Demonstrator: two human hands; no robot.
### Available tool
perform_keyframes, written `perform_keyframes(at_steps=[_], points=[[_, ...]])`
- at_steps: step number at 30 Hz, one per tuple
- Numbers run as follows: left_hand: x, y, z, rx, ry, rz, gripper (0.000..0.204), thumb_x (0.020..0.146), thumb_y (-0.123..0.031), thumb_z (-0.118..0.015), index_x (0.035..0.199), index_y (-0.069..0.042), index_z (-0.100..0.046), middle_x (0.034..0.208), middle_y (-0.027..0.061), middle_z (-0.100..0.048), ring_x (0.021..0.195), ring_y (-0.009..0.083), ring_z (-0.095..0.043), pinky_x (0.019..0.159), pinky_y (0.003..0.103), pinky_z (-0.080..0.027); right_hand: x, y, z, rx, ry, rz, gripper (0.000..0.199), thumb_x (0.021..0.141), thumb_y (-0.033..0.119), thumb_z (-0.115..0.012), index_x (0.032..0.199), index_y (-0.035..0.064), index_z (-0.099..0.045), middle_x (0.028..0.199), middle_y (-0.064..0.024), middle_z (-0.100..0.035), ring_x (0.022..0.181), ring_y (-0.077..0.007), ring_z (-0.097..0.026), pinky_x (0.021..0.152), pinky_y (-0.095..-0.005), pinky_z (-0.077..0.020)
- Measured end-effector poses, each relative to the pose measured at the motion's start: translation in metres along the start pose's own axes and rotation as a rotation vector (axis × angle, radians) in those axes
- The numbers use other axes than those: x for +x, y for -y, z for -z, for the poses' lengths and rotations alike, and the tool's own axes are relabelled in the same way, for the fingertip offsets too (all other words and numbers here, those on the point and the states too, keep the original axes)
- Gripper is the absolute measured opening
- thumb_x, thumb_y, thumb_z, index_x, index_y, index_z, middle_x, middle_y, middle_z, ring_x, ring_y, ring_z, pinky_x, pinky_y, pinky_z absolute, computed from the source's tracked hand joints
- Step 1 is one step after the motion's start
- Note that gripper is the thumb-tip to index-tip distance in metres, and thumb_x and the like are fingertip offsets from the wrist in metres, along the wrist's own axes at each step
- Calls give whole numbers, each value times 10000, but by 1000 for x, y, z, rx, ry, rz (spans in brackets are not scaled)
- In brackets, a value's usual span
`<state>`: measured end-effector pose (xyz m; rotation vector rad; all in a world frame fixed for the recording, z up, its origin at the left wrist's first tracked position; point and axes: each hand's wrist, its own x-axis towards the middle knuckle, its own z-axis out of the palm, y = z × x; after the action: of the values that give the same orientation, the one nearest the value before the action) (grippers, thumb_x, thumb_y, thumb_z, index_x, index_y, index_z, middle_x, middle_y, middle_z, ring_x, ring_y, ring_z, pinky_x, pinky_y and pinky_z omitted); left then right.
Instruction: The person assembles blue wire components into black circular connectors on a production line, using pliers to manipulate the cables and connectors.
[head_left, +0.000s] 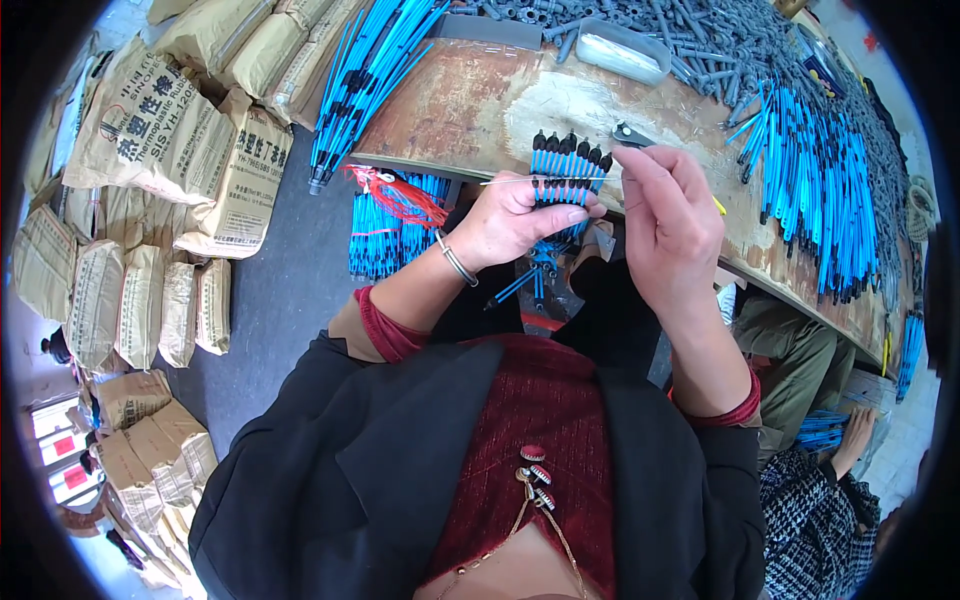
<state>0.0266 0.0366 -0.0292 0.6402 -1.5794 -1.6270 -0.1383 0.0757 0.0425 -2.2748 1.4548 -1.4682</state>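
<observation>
My left hand (503,226) is closed around a small bundle of blue rods with black tips (568,160), held upright above the table's near edge. A thin pale strand (512,182) runs across the rods just below the tips. Close to the bundle's right side is my right hand (682,222), its fingers bent together near the strand's right end. Whatever lies between those fingertips is too small to make out. Beyond the bundle, a dark-handled tool (630,135) lies on the wooden table (450,105).
Grey plastic parts (690,40) are heaped at the back beside a clear tray (622,52). Blue rods (820,190) lie at the right, with another bunch (365,85) at the left. Red strands (405,195) hang below the edge. Paper sacks (150,150) stand left; another person's hand (857,432) is lower right.
</observation>
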Motion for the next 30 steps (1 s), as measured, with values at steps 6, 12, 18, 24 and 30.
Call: perform_keyframes(at_steps=[6,12,18,24,30], points=[[-2,2,-1,-63,6,-19,196,833,-109,-607,1009,-26,-626,919,61,-670,876,140,-628,793,277,-487,0,2,1,103,12,-89,187,767,-65,-578,937,4,-617,805,-98,-558,694,-200,-564,615,-269,-451],[-3,2,0,-50,17,-15,183,836,-100,-604,1001,-25,-628,915,53,-667,879,136,-621,800,285,-485,-1,-1,4,2,25,53,194,767,-60,-575,947,2,-612,810,-95,-554,702,-204,-566,610,-263,-446],[-2,-5,0,-26,39,16,163,838,-98,-600,978,-22,-636,907,47,-664,878,129,-616,804,278,-480,3,-3,1,-56,12,157,207,782,-52,-554,975,2,-604,812,-97,-539,709,-217,-556,615,-274,-443],[0,-5,6,39,86,39,150,843,-86,-591,965,-16,-643,932,42,-658,882,106,-594,812,259,-462,3,-14,2,95,183,-122,226,818,-42,-505,1015,14,-601,799,-90,-523,739,-211,-528,665,-283,-420],[0,-7,6,-71,47,124,158,843,-84,-593,976,-19,-645,947,35,-655,895,99,-582,817,257,-453,10,-20,9,231,283,-107,227,830,-34,-492,1021,17,-604,795,-76,-521,749,-195,-514,685,-267,-401]])
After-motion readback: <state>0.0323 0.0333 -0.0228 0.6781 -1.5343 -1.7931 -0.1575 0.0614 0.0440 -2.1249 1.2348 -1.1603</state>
